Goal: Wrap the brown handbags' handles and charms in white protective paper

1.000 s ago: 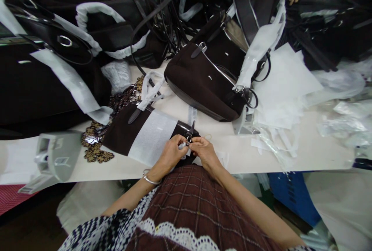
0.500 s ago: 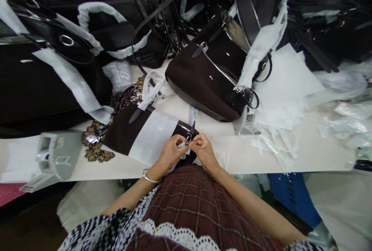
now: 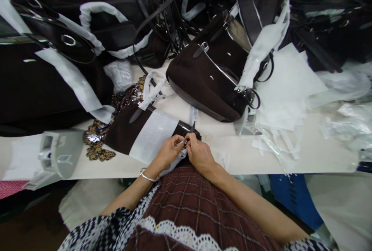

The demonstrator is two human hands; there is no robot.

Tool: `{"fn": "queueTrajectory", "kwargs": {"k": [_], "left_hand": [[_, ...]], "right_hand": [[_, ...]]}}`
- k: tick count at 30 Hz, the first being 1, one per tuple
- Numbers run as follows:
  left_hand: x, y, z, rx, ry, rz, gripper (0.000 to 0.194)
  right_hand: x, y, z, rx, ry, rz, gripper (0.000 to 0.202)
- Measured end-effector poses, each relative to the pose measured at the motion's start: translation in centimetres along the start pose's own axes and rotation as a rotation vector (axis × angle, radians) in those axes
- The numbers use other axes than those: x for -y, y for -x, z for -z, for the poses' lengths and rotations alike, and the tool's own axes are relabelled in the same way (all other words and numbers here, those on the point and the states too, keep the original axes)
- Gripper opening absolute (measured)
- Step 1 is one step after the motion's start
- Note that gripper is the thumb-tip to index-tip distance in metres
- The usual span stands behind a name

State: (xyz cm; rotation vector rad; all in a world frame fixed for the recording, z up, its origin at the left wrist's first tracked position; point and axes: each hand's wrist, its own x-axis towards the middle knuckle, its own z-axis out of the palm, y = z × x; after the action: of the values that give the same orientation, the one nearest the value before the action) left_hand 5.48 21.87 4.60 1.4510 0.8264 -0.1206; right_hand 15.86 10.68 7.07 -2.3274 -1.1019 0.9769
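The person's left hand (image 3: 168, 152) and right hand (image 3: 200, 155) come together, and the fingers of both are pinched on a small metal ring (image 3: 185, 141), which the fingertips mostly cover. This ring is at the right end of a small brown bag (image 3: 120, 133); the bag lies left of the fingers, with white paper (image 3: 154, 135) across its middle. Farther left of the fingers are spotted charms (image 3: 100, 152). Beyond the fingers lies a bigger brown bag (image 3: 200, 84).

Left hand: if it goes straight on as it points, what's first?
Looks like the metal fitting at the left hand's fingertips, then the fingers of the right hand just past it. Depth is hard to judge from one view.
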Motion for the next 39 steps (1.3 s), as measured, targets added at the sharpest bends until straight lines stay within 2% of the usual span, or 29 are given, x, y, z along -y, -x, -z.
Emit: {"fn": "queueTrajectory", "kwargs": {"k": [5,9,14,19,23,26,30,33,39], "left_hand": [[0.1,-0.1,-0.4,-0.045,-0.208,-0.037,0.012],[-0.2,0.0,-0.7,-0.071,-0.451,-0.049,0.011],[-0.9,0.1,-0.3,-0.041,-0.676,-0.095,0.015],[-2.0,0.1,0.0,0.010,-0.932,-0.196,0.017],[-2.3,-0.9,0.6,0.060,-1.043,-0.317,0.013],[-2.3,-2.0,1.2,0.176,-1.076,-0.411,0.012],[-2.6,-3.0,1.4,0.246,-1.075,-0.396,0.014],[-2.7,-3.3,1.3,0.215,-1.001,-0.338,0.010],[-1.8,-2.6,0.8,0.081,-0.682,-0.189,0.009]], "right_hand": [[-0.6,-1.5,0.6,0.082,0.072,0.033,0.046],[-1.3,-2.3,1.0,0.128,0.066,0.089,0.034],[-2.3,-2.1,0.2,0.055,-0.160,0.048,0.022],[-3.1,-1.6,-0.7,0.007,-0.388,-0.003,0.015],[-3.3,-1.5,-1.0,-0.007,-0.497,-0.027,0.015],[-3.3,-1.5,-1.2,-0.029,-0.516,0.005,0.018],[-3.3,-1.4,-1.3,-0.054,-0.513,0.029,0.024],[-3.4,-1.4,-1.1,-0.035,-0.512,0.019,0.024],[-3.6,-1.4,-0.7,-0.016,-0.578,-0.025,0.025]]}}
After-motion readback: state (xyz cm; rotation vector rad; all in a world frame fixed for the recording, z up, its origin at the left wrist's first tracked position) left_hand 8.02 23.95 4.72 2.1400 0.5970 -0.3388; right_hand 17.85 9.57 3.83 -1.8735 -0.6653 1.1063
